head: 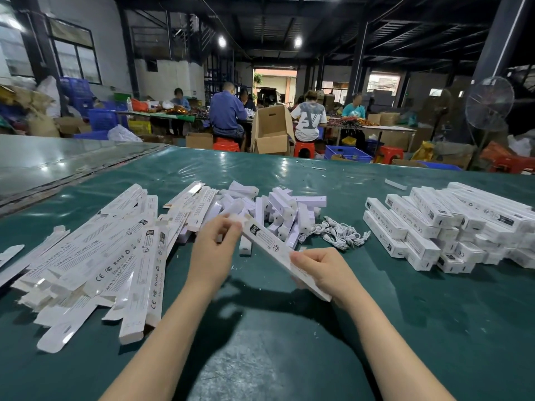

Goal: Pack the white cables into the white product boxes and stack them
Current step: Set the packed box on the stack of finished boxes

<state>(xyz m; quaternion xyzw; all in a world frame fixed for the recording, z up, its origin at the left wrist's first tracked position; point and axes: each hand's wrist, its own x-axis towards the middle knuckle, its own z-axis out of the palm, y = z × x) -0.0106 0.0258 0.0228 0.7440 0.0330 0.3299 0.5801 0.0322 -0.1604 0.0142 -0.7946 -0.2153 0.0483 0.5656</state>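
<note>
Head view: you hold one long white product box slantwise above the green table. Your right hand has its fingers curled round the box's near end. Your left hand pinches the flap at its far end between thumb and fingertips. Whether a cable is already inside cannot be told.

The white cables lie in a loose tangle on the table, just right of the box's far end. The stack of closed boxes sits well to the right of the box, and the flat unfolded boxes are spread to its left. A heap of short white cartons lies just beyond it.

The box looks like thin, light card. It will likely crease if you squeeze its broad faces, so hold it by the long edges and keep the open end square. The cables look soft, limp and light, and they will probably drag their neighbours along. Take one coil by its bundled middle rather than by a plug, and shake it free before feeding it in.
</note>
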